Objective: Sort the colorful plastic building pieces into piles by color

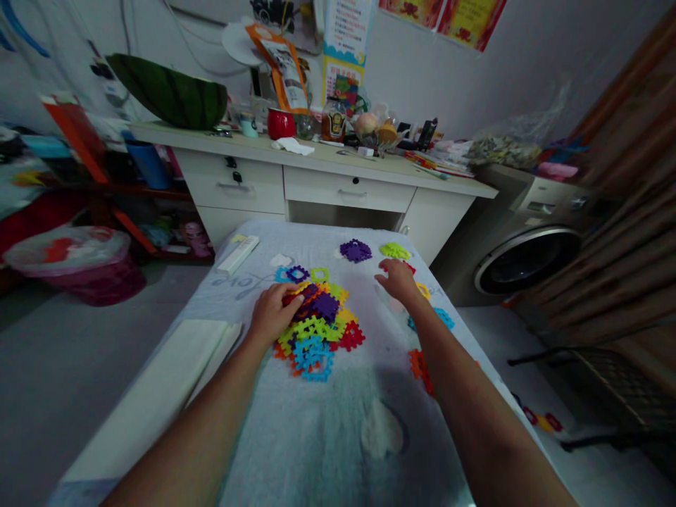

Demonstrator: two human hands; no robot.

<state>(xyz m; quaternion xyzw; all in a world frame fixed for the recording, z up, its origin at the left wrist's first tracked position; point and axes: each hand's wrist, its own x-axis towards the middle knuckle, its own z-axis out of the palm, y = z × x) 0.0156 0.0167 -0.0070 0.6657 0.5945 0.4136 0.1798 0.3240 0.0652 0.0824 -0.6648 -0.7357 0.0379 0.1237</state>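
A heap of flat, coloured interlocking puzzle tiles lies in the middle of a table covered by a pale blue cloth. My left hand rests on the heap's left side, fingers curled over the tiles. My right hand reaches forward at the right, fingers spread and palm down over a red tile. Loose tiles lie around: a purple one, a lime one, a blue one and an orange one beside my right forearm.
A white remote lies at the table's far left and a folded white sheet along its left edge. Behind stands a cluttered white desk, a washing machine at the right, and a lined pink bin on the floor at left.
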